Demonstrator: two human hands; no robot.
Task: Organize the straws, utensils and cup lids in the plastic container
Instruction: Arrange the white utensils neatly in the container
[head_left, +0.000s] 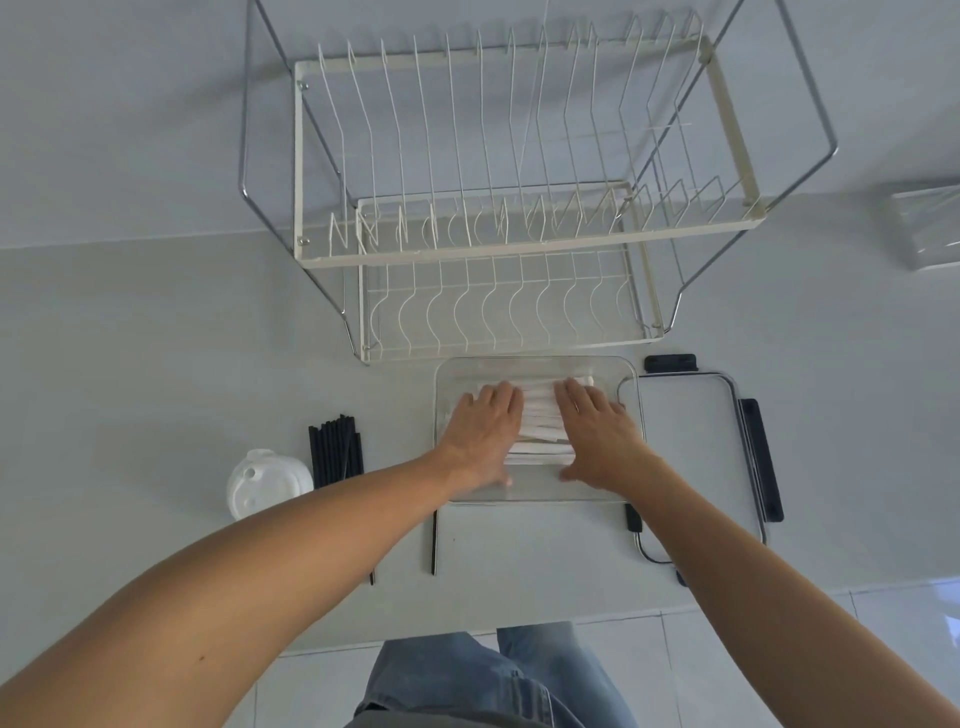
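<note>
Plastic container (537, 496) sits on the desk (156, 364) in front of the dish rack (498, 234), its lid (691, 447) just beside it on the right. Left hand (480, 434) and right hand (597, 431) lie flat and open, gripping nothing, squaring up the white wrapped straws (540, 415) inside. Looks like the straw step. Next, probably: black straws (335, 449) and cup lids (267, 483), both left of the container, need a free compartment-side.
</note>
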